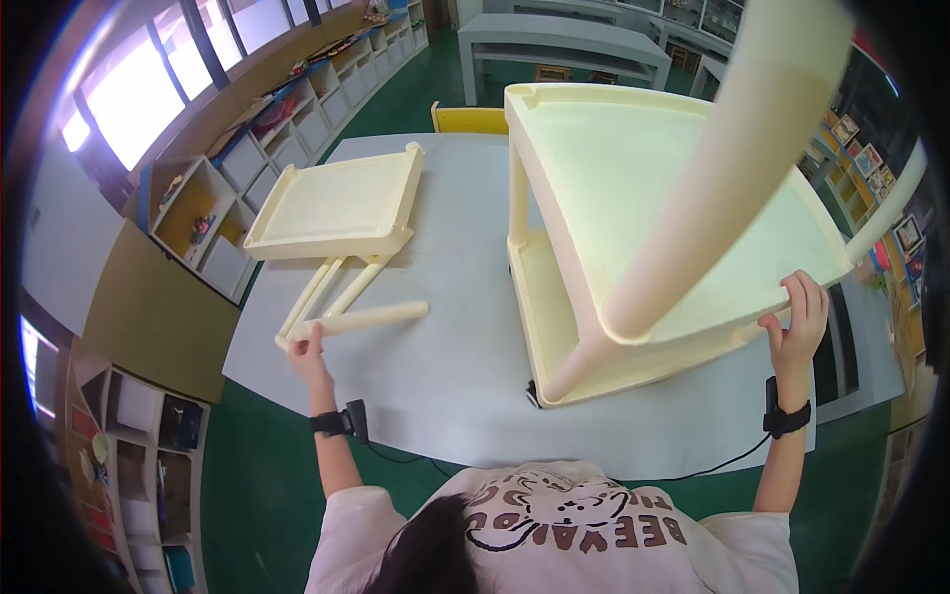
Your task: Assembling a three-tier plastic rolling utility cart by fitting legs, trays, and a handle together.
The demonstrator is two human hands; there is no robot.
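A cream plastic cart (584,327) with two tray shelves stands on the grey table to the right, and a thick upright tube (732,168) rises from its near corner. My right hand (800,322) grips the rim of its upper tray, fingers over the edge. To the left, my left hand (311,361) pinches the left end of a short cream tube (381,316), slightly blurred. Just beyond it are several more cream tubes (348,291), partly under a loose cream tray (336,203). A second upright tube (896,203) stands at the cart's right corner.
The grey table (455,396) lies beneath everything. A yellow chair back (470,120) shows behind it. Low shelves with bins (297,139) line the left wall, and a grey bench-like table (564,45) stands farther back. Black cables (727,463) run from my wristbands.
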